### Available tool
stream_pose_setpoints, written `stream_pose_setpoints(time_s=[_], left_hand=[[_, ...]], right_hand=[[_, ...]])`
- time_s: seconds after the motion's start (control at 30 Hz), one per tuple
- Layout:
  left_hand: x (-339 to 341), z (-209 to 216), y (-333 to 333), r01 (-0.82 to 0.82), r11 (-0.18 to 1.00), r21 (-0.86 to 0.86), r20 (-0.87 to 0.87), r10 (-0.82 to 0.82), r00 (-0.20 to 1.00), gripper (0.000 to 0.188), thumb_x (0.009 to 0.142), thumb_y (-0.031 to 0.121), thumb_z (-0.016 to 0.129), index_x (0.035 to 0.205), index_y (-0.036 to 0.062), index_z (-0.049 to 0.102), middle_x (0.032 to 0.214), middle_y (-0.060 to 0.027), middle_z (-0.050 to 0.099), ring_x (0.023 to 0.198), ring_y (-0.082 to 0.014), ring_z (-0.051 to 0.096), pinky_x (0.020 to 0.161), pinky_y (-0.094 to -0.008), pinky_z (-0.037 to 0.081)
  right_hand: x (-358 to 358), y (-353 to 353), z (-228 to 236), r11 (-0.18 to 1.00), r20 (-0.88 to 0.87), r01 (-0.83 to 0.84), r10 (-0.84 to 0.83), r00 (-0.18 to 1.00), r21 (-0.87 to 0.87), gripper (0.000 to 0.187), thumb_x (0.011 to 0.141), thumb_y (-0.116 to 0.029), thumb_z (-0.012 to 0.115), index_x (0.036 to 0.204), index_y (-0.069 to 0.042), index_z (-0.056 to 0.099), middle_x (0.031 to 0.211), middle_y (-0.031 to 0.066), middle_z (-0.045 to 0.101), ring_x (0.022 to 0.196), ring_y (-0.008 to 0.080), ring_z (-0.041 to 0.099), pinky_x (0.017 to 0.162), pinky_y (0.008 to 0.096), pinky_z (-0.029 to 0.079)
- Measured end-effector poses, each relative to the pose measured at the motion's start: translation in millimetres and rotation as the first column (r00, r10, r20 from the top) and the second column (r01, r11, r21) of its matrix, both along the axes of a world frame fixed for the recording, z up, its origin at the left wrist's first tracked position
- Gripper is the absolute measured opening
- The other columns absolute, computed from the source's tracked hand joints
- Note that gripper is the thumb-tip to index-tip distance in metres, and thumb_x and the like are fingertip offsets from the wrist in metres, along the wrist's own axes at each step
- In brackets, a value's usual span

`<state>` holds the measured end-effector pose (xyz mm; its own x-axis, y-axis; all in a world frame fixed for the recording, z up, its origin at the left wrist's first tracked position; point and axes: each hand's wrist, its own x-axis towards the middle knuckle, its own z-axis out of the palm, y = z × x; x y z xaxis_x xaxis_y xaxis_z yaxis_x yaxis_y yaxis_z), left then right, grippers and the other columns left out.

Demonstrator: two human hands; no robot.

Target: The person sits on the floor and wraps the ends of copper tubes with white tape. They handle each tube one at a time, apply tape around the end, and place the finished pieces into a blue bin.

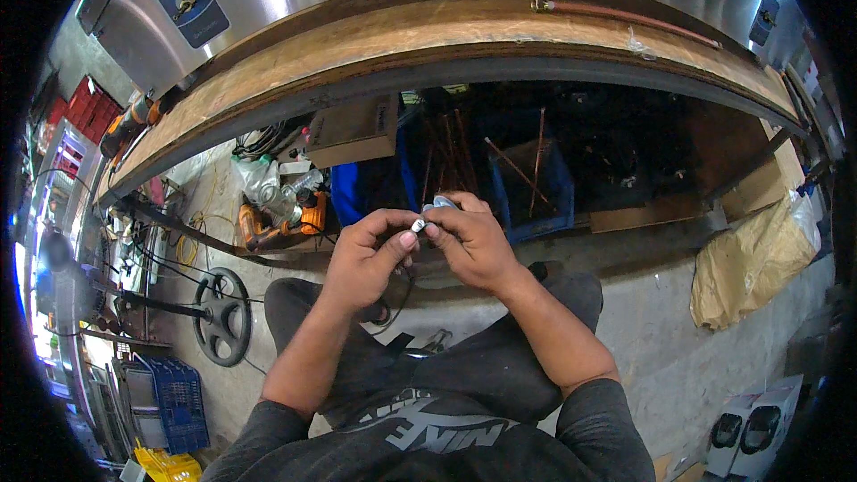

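In front of my lap, both hands are together with their fingertips closed. My left hand (368, 248) pinches a small whitish piece (418, 225) between thumb and forefinger. Right beside it, the thumb and forefinger of my right hand (475, 245) meet the same piece. A pale grey, rounded object (444, 203) shows behind the right forefinger, held in that hand; its kind is not clear. Below the hands hangs a thin dark cord (408, 290), and whether it joins the whitish piece is hidden.
Ahead runs a wooden shelf (428, 31) bearing a copper pipe (625, 20). Beneath are a cardboard box (355, 129), blue bins (536, 214) with copper rods, and an orange power tool (259, 223). A black wheel (221, 317) stands left; a brown paper bag (754, 259) lies right.
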<state>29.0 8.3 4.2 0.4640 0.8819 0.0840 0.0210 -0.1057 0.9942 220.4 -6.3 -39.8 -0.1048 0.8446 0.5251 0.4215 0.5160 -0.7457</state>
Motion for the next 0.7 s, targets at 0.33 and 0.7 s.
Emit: stream_pose_setpoints(time_s=[0.33,0.7], left_hand=[[9,-16,1,-0.104,0.981,0.162,-0.066,0.116,0.991,0.021,0.097,0.01,0.06,0.114,-0.0005,0.06,0.097,-0.0064,0.067,0.081,-0.0101,0.06,0.073,-0.0257,0.05],[8,-7,-1,-0.135,0.982,0.134,-0.066,0.145,0.987,0.022,0.095,0.013,0.063,0.114,0.002,0.066,0.088,-0.0042,0.066,0.066,-0.0077,0.056,0.06,-0.0233,0.047]], right_hand=[[-6,2,-12,0.998,-0.103,-0.02,0.015,0.995,-0.052,0.023,0.093,-0.028,0.062,0.107,-0.011,0.07,0.106,0.0127,0.068,0.109,0.0347,0.057,0.094,0.0442,0.041],[-5,0,-2,0.998,0.044,0.065,-0.065,0.997,0.016,0.023,0.093,-0.022,0.063,0.111,-0.008,0.068,0.112,0.0153,0.063,0.108,0.0329,0.055,0.094,0.0417,0.039]])
